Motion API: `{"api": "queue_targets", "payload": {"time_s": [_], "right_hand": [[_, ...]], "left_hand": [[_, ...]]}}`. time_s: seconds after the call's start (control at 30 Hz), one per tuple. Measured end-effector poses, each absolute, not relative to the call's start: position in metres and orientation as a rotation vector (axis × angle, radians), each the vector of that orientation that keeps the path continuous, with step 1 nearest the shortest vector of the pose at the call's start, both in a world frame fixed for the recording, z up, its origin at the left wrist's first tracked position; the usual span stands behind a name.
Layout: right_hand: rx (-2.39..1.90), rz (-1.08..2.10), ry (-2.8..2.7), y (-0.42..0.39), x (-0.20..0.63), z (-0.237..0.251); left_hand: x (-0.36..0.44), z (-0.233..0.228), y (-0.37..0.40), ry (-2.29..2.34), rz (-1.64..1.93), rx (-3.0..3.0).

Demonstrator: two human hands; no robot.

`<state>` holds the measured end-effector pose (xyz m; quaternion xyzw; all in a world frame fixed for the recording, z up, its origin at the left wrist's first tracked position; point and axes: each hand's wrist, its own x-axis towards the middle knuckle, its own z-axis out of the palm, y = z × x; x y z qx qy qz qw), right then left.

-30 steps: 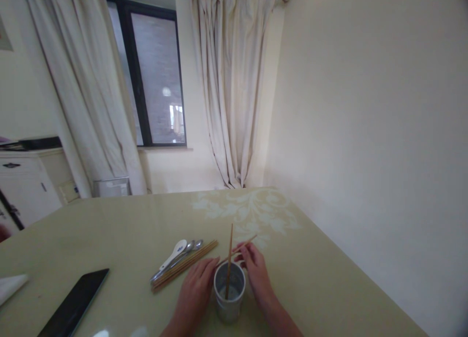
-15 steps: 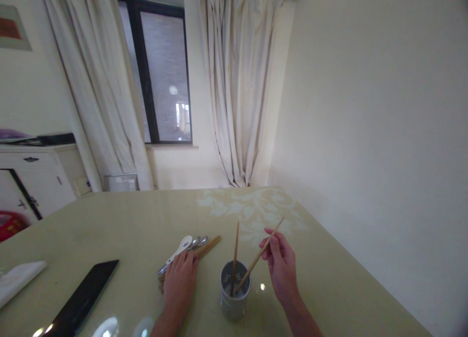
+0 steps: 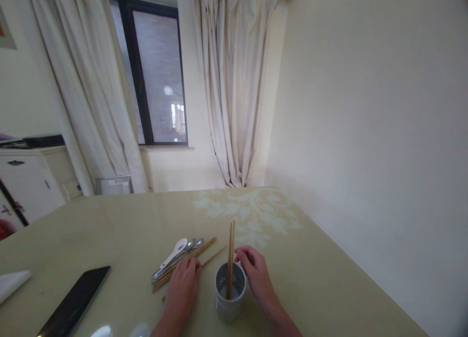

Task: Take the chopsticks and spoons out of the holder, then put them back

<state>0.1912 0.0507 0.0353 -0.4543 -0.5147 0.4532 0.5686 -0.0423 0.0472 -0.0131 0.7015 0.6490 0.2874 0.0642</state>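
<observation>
A grey cup [image 3: 229, 310] with small holes in its inside stands before me, with two wooden chopsticks [image 3: 230, 259] upright in it. My right hand [image 3: 256, 271] is at the cup's right rim, fingers loosely bent beside the chopsticks and seemingly just off them. Left of the cup, my left hand [image 3: 183, 283] rests low on the table, its fingers closed over a single chopstick [image 3: 215, 254] whose two ends stick out. Beyond that hand lie a bundle of chopsticks [image 3: 204, 248], a white spoon [image 3: 174, 252] and metal spoons [image 3: 190, 244].
A dark flat tablet-like object [image 3: 76, 300] lies on the glossy table [image 3: 127, 234] at left, with a white item [image 3: 12, 283] farther left. A wall [image 3: 365, 132] borders the table's right side. Curtains [image 3: 237, 84] and a window [image 3: 161, 79] are behind.
The right hand has lowered towards the cup, and its chopstick now stands upright beside the other one. My left hand has drawn one chopstick slightly apart from the bundle. The view has shifted a little.
</observation>
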Motion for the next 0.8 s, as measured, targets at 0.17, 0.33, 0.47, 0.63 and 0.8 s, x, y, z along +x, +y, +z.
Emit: {"api": "queue_targets", "payload": {"time_s": [0.17, 0.33, 0.47, 0.63, 0.8], "right_hand": [[-1.053, 1.251, -1.154, 0.059, 0.181, 0.009], [-0.934, 1.321, -1.105, 0.063, 0.182, 0.01], [-0.913, 1.357, -1.136, 0.06, 0.183, 0.022], [-0.99, 0.934, -1.003, 0.06, 0.208, 0.045], [-0.908, 0.558, -0.728, 0.065, 0.252, 0.063]], "left_hand": [[-0.014, 0.0, 0.038, 1.802, 0.968, 2.007], [0.004, 0.008, 0.029, 1.57, 1.131, 1.949], [0.002, 0.004, 0.03, 1.406, 1.236, 2.072], [-0.028, -0.003, 0.045, 1.8, 1.27, 2.269], [-0.057, 0.001, 0.045, 2.38, 0.649, 2.181]]}}
